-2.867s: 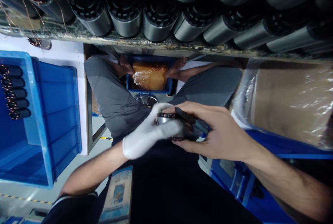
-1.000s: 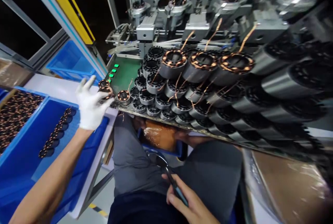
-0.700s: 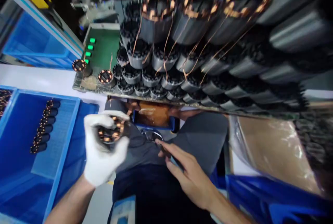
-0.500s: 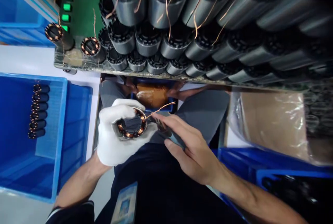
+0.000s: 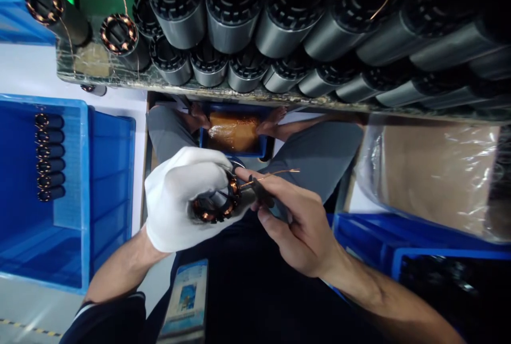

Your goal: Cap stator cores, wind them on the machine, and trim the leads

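My left hand point(image 5: 179, 200), in a white glove, is wrapped round a motor stator point(image 5: 213, 208) with copper windings at its open end. The stator faces up toward me, and its body is mostly hidden by the glove. Out of its right side sticks a copper wire lead point(image 5: 279, 173). My bare right hand point(image 5: 297, 216) grips dark pliers point(image 5: 261, 194), whose jaws lie at the lead close to the stator rim. My right index fingertip rests by the rim. The handles are mostly covered by my palm.
Rows of stators point(image 5: 243, 72) stand on the bench ahead, and two wound ones point(image 5: 118, 35) sit at its left end. A blue bin point(image 5: 85, 189) on the left holds several wound stators. Below are a tray with an orange-brown block point(image 5: 233, 131) and, at right, a plastic-wrapped carton point(image 5: 435, 168).
The stator has tilted and shifted slightly right in my left hand. The pliers have come up to the wire lead, which now points further right. The view has shifted.
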The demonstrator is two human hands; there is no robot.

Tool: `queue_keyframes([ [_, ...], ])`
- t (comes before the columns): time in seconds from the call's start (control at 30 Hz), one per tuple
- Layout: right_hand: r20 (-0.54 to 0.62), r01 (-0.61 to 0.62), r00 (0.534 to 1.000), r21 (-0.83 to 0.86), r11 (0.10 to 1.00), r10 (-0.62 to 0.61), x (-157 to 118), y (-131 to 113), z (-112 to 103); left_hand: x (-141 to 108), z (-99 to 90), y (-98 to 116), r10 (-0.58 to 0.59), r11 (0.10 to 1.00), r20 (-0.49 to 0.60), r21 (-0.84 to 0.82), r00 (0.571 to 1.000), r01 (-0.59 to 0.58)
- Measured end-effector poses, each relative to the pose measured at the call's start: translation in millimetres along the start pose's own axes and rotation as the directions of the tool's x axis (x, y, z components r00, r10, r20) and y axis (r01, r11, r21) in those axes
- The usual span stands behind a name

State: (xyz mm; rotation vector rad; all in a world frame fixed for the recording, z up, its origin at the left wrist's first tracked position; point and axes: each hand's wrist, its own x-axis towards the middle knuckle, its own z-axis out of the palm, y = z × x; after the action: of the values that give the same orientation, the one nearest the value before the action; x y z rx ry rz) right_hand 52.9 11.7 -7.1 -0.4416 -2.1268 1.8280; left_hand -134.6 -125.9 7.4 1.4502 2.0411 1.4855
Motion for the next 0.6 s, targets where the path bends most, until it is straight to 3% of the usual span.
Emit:
queue_keyframes([
  [0.1, 0.007, -0.059, 0.998, -0.042, 0.997, 0.059, 8, 9, -1, 0, 1.4, -7, 0.010, 0.999, 0.026, 0.042, 1.000, -0.011],
  [0.17, 0.015, -0.156, 0.988, -0.033, 0.987, 0.157, 16, 22, -2, -1, 3.7, -16, -0.035, 0.984, 0.042, 0.177, 0.998, 0.027],
  [0.23, 0.050, -0.310, 0.950, 0.070, 0.948, 0.307, 25, 39, -3, -5, 7.1, -26, -0.113, 0.932, 0.007, 0.346, 0.994, 0.104],
  [0.3, 0.141, -0.439, 0.898, 0.210, 0.874, 0.417, 31, 56, -2, -8, 10.8, -36, -0.149, 0.904, -0.011, 0.405, 0.989, 0.141],
  [0.4, 0.309, -0.526, 0.847, 0.364, 0.769, 0.433, 37, 71, 1, -9, 16.1, -46, -0.101, 0.965, 0.140, 0.253, 0.985, 0.063],
  [0.47, 0.386, -0.566, 0.819, 0.432, 0.702, 0.424, 39, 73, 3, -4, 18.0, -43, -0.023, 0.992, 0.289, 0.127, 0.957, -0.015],
  [0.53, 0.410, -0.586, 0.807, 0.474, 0.657, 0.425, 40, 72, 2, 0, 15.3, -31, 0.000, 0.990, 0.408, 0.127, 0.913, -0.056],
  [0.6, 0.372, -0.580, 0.815, 0.500, 0.644, 0.445, 39, 70, -2, -1, 5.9, -14, -0.051, 0.971, 0.431, 0.233, 0.901, -0.057],
])
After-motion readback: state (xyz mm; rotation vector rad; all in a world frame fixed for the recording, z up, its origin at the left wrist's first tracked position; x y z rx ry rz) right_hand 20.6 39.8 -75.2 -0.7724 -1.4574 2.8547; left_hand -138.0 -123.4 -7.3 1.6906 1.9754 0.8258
